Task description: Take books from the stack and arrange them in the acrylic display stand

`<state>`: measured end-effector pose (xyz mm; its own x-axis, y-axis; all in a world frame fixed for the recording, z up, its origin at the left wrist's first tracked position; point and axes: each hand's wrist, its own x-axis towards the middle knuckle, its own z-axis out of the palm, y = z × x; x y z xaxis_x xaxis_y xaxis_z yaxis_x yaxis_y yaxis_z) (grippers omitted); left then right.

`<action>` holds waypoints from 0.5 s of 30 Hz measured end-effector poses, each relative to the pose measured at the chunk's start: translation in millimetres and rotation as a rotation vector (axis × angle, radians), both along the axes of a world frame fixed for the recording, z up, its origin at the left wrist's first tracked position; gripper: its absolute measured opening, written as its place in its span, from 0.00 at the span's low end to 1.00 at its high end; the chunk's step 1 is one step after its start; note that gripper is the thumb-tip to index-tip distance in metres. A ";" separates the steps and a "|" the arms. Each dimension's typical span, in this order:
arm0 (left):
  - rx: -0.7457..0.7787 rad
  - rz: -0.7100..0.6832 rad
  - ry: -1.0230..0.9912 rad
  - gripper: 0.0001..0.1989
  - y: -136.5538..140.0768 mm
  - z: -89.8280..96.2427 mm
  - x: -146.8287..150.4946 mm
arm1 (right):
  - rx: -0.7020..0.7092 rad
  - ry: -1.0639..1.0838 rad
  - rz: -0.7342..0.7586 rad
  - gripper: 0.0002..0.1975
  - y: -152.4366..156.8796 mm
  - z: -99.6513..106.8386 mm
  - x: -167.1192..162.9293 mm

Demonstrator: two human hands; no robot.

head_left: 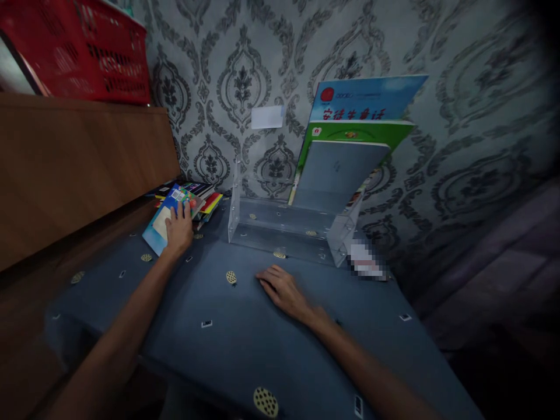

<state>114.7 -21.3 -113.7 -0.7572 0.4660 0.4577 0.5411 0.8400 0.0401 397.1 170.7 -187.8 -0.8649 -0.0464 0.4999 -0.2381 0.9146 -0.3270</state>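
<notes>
My left hand (178,228) lies over a blue book (156,234) with a barcode and a pale panel on its cover, fingers spread across it. That book slants over a pile of books (209,205), some with yellow and red covers. On the tablecloth, in front of a clear acrylic rack (280,236), rests my right hand (284,291), holding nothing, its fingers loosely bent and partly apart. Several books lean upright at the rack's right side: a tall blue one (371,90), a green one (396,133) and a grey-blue one (343,175) in front.
A patterned dark blue cloth (210,356) covers the table. To the left, a wooden cabinet (83,169) carries a red plastic basket (109,52). Wallpaper rises behind, with a white card (267,117) on it. Something pixelated (366,260) lies right of the rack.
</notes>
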 end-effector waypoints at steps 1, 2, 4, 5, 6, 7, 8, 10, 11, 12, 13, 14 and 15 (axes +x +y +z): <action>-0.005 -0.011 -0.001 0.40 -4.1 -0.6 0.5 | 0.002 0.007 0.002 0.13 -0.3 -0.1 -0.2; -0.010 -0.023 -0.003 0.41 -8.2 -1.4 1.4 | 0.003 0.013 0.004 0.13 -0.6 -0.4 -0.4; -0.021 -0.055 -0.004 0.41 -16.7 -3.8 4.5 | 0.010 0.022 0.008 0.13 -0.7 -0.9 -0.9; -0.028 -0.070 -0.003 0.41 -21.1 -5.5 6.8 | 0.015 0.023 0.009 0.13 -0.7 -1.2 -1.2; -0.035 -0.086 0.001 0.41 -25.6 -7.4 9.5 | 0.022 0.023 0.008 0.13 -0.6 -1.3 -1.5; -0.045 -0.104 0.007 0.41 -30.3 -9.5 12.7 | 0.027 0.025 0.005 0.13 -0.7 -1.5 -1.6; -0.058 -0.123 0.012 0.40 -35.0 -11.8 16.4 | 0.033 0.026 0.004 0.13 -0.7 -1.5 -1.8; -0.091 -0.155 0.023 0.40 -44.5 -16.7 24.8 | 0.036 0.018 0.002 0.13 -1.0 -1.5 -1.9; -0.107 -0.171 0.025 0.40 -49.0 -19.2 29.2 | 0.036 0.012 0.000 0.12 -1.1 -1.6 -2.0; -0.123 -0.188 0.027 0.40 -53.2 -21.8 33.6 | 0.034 0.005 -0.002 0.12 -1.1 -1.8 -2.1; -0.138 -0.203 0.029 0.40 -57.2 -24.4 37.8 | 0.033 -0.001 -0.004 0.12 -1.0 -2.2 -2.3; -0.152 -0.218 0.032 0.39 -60.7 -27.0 41.7 | 0.033 -0.004 -0.005 0.12 -0.9 -2.6 -2.6; -0.166 -0.231 0.037 0.39 -63.9 -29.6 45.0 | 0.035 -0.002 -0.007 0.12 -0.7 -3.2 -2.9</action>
<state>159.7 -85.2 -143.3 -0.6068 0.6949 0.3859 0.7173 0.6879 -0.1109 394.3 170.0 -190.9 -0.8660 -0.0580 0.4966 -0.2314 0.9270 -0.2952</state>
